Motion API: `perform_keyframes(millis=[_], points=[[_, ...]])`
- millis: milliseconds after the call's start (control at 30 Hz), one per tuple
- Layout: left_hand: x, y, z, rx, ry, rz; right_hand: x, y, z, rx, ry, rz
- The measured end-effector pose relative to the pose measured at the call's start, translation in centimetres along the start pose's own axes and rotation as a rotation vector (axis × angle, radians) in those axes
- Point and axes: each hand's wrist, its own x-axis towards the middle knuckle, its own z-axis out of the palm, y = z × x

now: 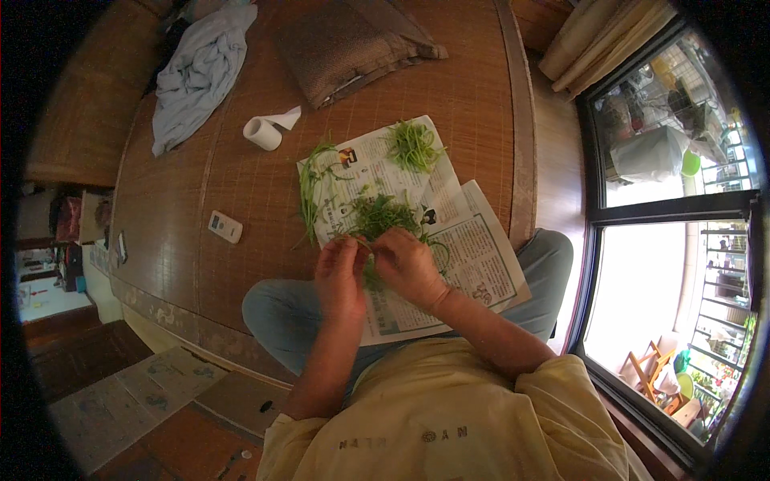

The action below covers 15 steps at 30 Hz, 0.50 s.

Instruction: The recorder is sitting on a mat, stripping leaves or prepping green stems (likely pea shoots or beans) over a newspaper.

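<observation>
My left hand (pixel 342 272) and my right hand (pixel 407 266) meet over the newspaper (pixel 480 264) in my lap. Their fingertips are pinched close together around a thin green vegetable stem (pixel 366 243), partly hidden by the fingers. Just beyond them lies a heap of leafy greens (pixel 385 215). Long uncut stems (pixel 311 192) lie along the paper's left edge, some hanging over it. A bundle of short pale green stem pieces (pixel 414 147) rests at the far end of the paper.
On the woven mat (pixel 176 232) lie a toilet paper roll (pixel 263 133), a white remote control (pixel 225 227), a brown pillow (pixel 353 52) and a crumpled light blue cloth (pixel 200 72). My crossed legs (pixel 281 317) flank the paper. A dark-framed window (pixel 593 210) stands on the right.
</observation>
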Motion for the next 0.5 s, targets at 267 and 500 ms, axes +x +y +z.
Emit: perform_keyframes(millis=[267,500], points=[[0.6,-1.0,-1.3,0.032,-0.064,-0.050,0.0,0.0,-0.2,-0.141,-0.063,-0.088],[2.1,-1.3,-3.3,0.042,-0.182,-0.201,-0.1,1.2,-0.5,-0.314,-0.082,-0.290]])
